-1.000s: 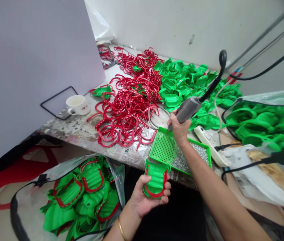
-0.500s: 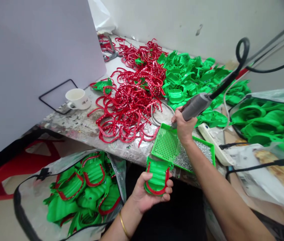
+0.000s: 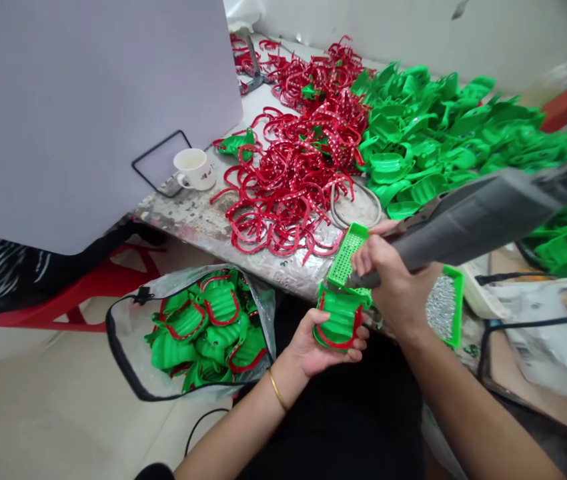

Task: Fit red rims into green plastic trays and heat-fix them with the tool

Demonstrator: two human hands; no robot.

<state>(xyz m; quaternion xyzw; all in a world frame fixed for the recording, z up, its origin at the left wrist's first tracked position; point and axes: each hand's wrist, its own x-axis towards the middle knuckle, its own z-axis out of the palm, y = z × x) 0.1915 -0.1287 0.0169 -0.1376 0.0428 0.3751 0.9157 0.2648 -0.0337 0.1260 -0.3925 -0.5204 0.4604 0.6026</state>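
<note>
Cradling a red-rimmed green piece, the left hand aims its length tableward.

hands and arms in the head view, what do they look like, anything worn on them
The left hand and right hand are bare, without gloves, and the forearms show no sleeves. A thin gold bangle circles the left wrist; the right wrist shows no jewellery. Dark clothing shows between the arms.

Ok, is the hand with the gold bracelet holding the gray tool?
No, that left hand holds a green and red plastic piece, and the right hand holds the gray tool.
</note>
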